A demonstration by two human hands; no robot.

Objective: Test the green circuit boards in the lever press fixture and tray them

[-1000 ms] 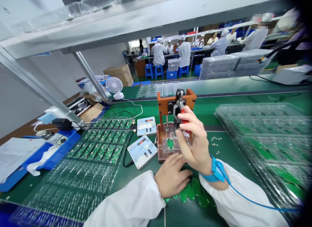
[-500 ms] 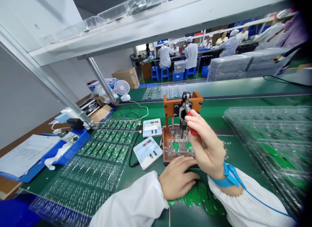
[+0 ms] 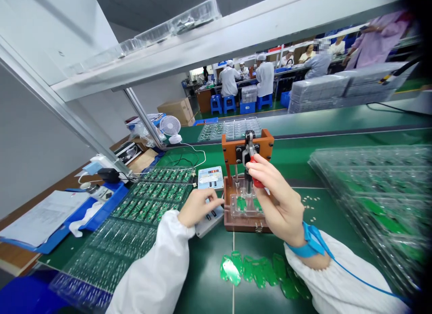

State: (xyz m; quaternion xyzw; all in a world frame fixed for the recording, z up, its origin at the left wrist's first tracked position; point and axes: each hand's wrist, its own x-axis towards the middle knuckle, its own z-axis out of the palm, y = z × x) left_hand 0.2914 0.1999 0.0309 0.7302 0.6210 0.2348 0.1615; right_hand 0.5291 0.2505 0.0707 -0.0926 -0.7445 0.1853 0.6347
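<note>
A brown press fixture (image 3: 248,224) is being carried at the middle of the green bench mat (image 3: 303,170), with two white meter boxes (image 3: 210,177) just beside it on the left. Clear trays of green boards (image 3: 148,201) are being borne further left, a stack of clear trays (image 3: 371,183) on the right. Loose green boards (image 3: 256,269) are being kept near the front edge, small white bits (image 3: 310,200) right of the fixture.

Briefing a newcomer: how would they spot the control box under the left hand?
Start at the orange-brown press fixture mid-bench. Left of its base lie two white boxes. Ours is the nearer control box, under the left hand; the farther box is untouched.
</note>
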